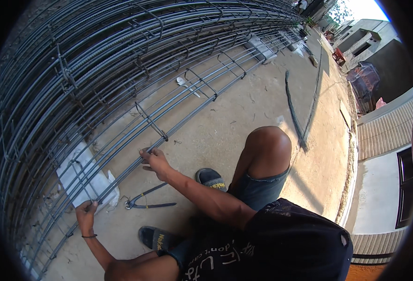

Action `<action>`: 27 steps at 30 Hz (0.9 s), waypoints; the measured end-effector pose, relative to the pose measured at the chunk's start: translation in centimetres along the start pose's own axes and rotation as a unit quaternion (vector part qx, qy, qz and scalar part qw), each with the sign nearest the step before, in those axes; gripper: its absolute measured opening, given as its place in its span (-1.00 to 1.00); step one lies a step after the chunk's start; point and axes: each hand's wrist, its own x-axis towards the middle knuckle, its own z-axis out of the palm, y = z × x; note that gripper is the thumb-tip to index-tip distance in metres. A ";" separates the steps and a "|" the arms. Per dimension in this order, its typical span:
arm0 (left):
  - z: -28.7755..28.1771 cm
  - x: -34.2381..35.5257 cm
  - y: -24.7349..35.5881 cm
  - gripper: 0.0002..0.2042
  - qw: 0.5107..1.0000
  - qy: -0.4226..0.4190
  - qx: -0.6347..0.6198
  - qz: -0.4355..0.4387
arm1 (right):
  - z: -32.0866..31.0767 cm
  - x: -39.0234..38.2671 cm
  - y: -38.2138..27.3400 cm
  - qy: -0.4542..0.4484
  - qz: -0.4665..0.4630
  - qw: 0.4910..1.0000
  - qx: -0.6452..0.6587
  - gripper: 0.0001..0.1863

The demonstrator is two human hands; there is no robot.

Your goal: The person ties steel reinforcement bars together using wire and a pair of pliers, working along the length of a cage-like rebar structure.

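A: Starting from the left, what does the work look like?

B: A long cage of steel bars [122, 70] lies on the concrete floor [244, 126], most of it already ringed with bent square ties. The left hand [85, 211] is closed around the lowest bar where a tie [80, 180] crosses it, over a white block [82, 175] that props the cage up.

A: And further along?

B: The right hand [156, 160] pinches the same bar, fingers closed on it just under another upright tie [151, 122]. Judging by the spacing, the ties near the hands are sparse and look loose, so I'd say this near end is the part left to fix; the far stretch seems done.

A: Any tool ready?

B: A pair of pincers [143, 200] lies on the floor between the two hands, touched by neither.

A: What's in the way?

B: The person's own bent knee [268, 143] and two sandals [211, 178] sit close to the cage. To the right, loose bars [294, 112] lie on the floor, well apart from the hands.
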 end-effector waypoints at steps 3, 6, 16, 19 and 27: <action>0.2 0.1 -0.6 -0.74 1.000 0.018 -0.024 0.007 | 0.1 0.3 0.2 0.004 -0.015 0.999 -0.030 -0.61; 0.4 0.3 -1.0 -0.73 1.000 0.019 -0.006 0.012 | -0.5 0.4 0.4 -0.001 -0.030 0.999 -0.037 -0.57; 0.9 -0.7 0.9 -0.76 0.998 0.055 -0.008 0.015 | 3.8 -5.4 -1.7 -0.053 0.045 0.994 -0.088 -0.49; 0.3 -0.4 0.8 -0.77 0.998 -0.006 -0.054 0.009 | 3.1 -3.6 -2.7 -0.071 0.021 0.961 -0.265 -0.58; -0.1 0.4 0.1 -0.76 0.998 -0.025 -0.052 -0.023 | 4.6 -2.2 -5.2 -0.013 -0.370 0.801 -0.470 -0.64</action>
